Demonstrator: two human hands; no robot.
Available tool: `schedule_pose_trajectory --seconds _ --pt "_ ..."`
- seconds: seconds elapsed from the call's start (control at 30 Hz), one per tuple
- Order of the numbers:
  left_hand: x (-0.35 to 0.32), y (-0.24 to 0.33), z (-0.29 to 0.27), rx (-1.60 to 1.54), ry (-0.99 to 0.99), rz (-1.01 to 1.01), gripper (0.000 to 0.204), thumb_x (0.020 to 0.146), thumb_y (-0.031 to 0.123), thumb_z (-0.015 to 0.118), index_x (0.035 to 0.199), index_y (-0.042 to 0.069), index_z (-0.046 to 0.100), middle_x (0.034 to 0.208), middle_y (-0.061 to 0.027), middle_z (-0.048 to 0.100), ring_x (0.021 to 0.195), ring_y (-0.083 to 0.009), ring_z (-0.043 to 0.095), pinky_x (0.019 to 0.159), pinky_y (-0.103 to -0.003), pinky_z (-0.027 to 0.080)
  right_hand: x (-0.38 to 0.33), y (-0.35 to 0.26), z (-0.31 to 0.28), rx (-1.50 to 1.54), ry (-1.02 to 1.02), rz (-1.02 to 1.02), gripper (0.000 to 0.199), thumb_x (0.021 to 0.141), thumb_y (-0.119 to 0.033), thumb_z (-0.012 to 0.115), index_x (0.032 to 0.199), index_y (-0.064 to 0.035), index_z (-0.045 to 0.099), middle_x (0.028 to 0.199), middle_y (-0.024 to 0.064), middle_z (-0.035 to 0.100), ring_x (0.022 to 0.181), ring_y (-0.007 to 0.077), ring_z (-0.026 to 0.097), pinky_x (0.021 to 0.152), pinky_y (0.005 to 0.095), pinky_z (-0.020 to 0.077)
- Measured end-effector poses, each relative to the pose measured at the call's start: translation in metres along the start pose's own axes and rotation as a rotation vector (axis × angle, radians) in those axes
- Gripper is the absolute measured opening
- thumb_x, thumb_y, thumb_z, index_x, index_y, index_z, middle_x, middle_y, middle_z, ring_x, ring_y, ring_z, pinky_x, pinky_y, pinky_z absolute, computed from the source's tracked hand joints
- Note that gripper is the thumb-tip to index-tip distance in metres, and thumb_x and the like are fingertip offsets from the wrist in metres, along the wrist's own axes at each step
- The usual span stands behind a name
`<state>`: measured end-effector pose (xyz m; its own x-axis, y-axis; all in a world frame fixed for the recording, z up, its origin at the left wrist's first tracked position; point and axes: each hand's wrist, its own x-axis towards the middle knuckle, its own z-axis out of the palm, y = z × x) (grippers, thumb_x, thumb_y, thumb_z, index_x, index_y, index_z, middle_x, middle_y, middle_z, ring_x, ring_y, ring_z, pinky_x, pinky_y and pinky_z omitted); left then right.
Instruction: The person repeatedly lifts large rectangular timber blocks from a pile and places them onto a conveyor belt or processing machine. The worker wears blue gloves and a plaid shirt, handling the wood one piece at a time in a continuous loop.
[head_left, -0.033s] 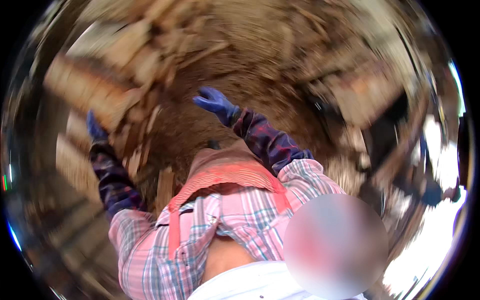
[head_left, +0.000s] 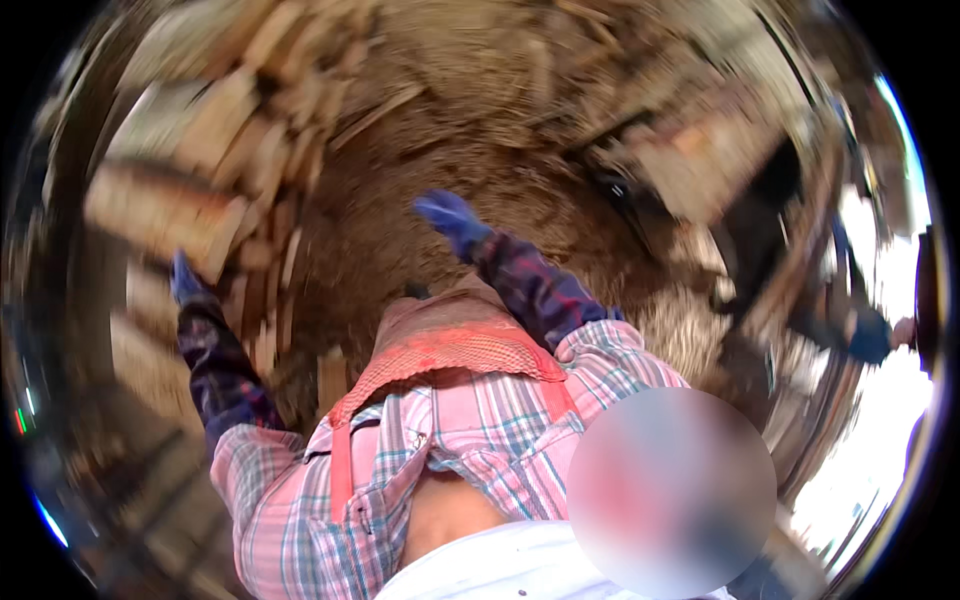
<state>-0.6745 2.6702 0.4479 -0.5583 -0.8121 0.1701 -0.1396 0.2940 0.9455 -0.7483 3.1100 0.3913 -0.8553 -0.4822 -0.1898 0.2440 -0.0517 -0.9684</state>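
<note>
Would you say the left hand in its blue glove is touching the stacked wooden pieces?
Cannot tell: in the blurred head view the left hand overlaps the stacked wooden pieces, showing neither contact nor gap.

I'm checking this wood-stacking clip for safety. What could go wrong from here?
1. The left hand is at the edge of the stacked wood; a shifting piece might pinch the gloved fingers.
2. The right hand hangs open over the chip-strewn ground, holding nothing, so it gives no support if the person slips.
3. The picture is blurred, which suggests quick movement near loose scraps by the feet: a likely trip hazard.
</note>
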Motion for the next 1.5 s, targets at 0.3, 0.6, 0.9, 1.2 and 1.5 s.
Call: schedule_pose_trajectory --seconds 0.3,0.6,0.9,1.2,1.5 --pt "-0.39 0.078 0.491 -0.489 -1.369 -1.297 0.066 0.08 0.048 0.054 0.131 0.011 0.036 0.124 -0.0131 0.048 0.121 -0.0289 0.038 0.1 -0.052 0.03 -0.217 0.007 -0.408 0.619 1.101 -0.162 0.062 0.084 -0.053 0.045 0.128 -0.0089 0.04 0.116 0.0113 0.049 0.104 0.0258 0.047 0.085 0.0434 0.0403" --pt "-0.489 0.121 0.613 -1.355 -1.286 -1.514 0.045 0.089 0.042 0.043 0.115 0.007 0.052 0.119 -0.0154 0.053 0.109 -0.0313 0.049 0.095 -0.047 0.038 -0.197 -0.001 -0.428 0.192 1.1 -0.033 0.06 0.085 -0.041 0.051 0.131 -0.0067 0.036 0.119 0.0131 0.049 0.109 0.0257 0.046 0.089 0.0452 0.0396" --pt "-0.406 0.067 0.533 -0.666 -1.148 -1.165 0.042 0.089 0.039 0.043 0.113 0.006 0.052 0.116 -0.0156 0.054 0.108 -0.0305 0.05 0.094 -0.046 0.04 -0.136 0.034 -0.347 0.452 0.701 0.213 0.06 0.082 -0.036 0.056 0.13 -0.0056 0.034 0.116 0.0128 0.05 0.105 0.0243 0.048 0.087 0.0425 0.0409" --pt "-0.374 0.013 0.323 -0.639 -0.867 -1.162 0.04 0.089 0.036 0.044 0.112 0.005 0.053 0.114 -0.0157 0.055 0.107 -0.0298 0.051 0.093 -0.044 0.042 -0.064 -0.009 -0.38 0.15 0.364 0.285 0.062 0.08 -0.031 0.06 0.129 -0.0044 0.033 0.114 0.0125 0.051 0.101 0.0229 0.05 0.084 0.0397 0.0422" --pt "-0.465 0.279 0.391 -1.04 -0.346 -0.869 0.037 0.089 0.034 0.044 0.111 0.004 0.053 0.112 -0.0159 0.056 0.106 -0.029 0.052 0.092 -0.043 0.044 0.019 -0.236 -0.408 -0.015 -0.388 0.18 0.064 0.078 -0.025 0.064 0.128 -0.0033 0.032 0.111 0.0122 0.052 0.097 0.0215 0.051 0.082 0.037 0.0435"
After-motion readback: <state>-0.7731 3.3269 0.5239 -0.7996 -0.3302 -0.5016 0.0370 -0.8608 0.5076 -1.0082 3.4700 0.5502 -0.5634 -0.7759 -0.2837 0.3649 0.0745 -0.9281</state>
